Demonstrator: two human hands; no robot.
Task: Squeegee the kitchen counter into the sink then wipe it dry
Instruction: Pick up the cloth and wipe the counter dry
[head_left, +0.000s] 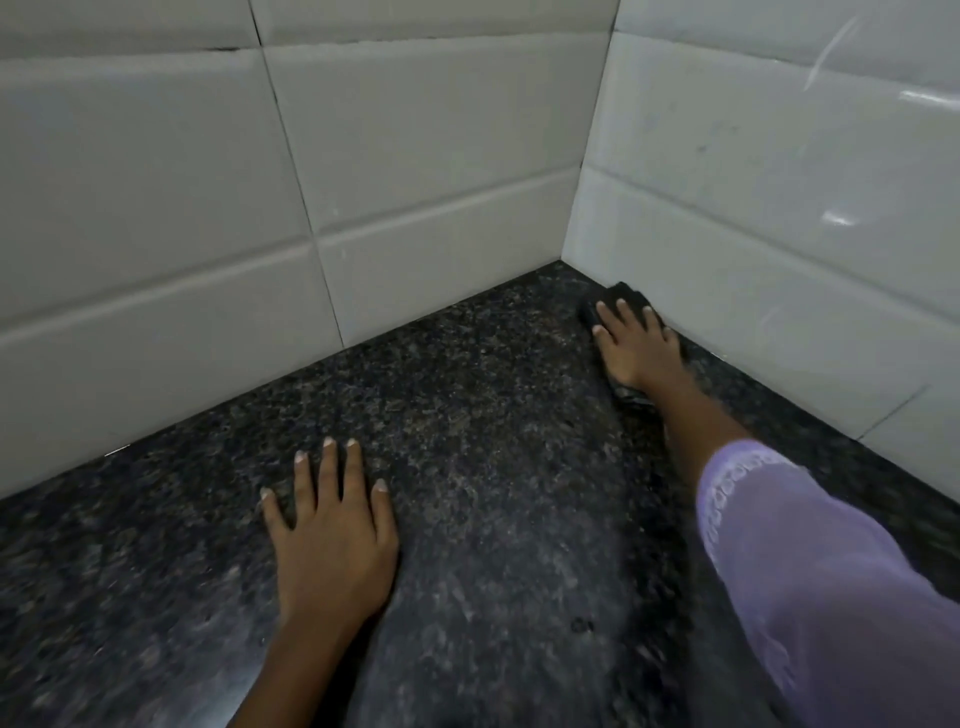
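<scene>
Right hand (636, 345) pressing flat, fingers spread, on a dark pad (615, 301) tucked in the tabletop (493, 493) corner by the tiles (753, 234). Left hand (330, 530) flat, holding nothing. Probably soft and light, slippery wet; best pinned from on top.

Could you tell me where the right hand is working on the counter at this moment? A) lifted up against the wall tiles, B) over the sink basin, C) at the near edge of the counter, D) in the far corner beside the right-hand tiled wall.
D: the right hand presses a dark pad flat on the granite counter, close to where the two tiled walls meet; the left hand rests flat nearer the camera.
</scene>
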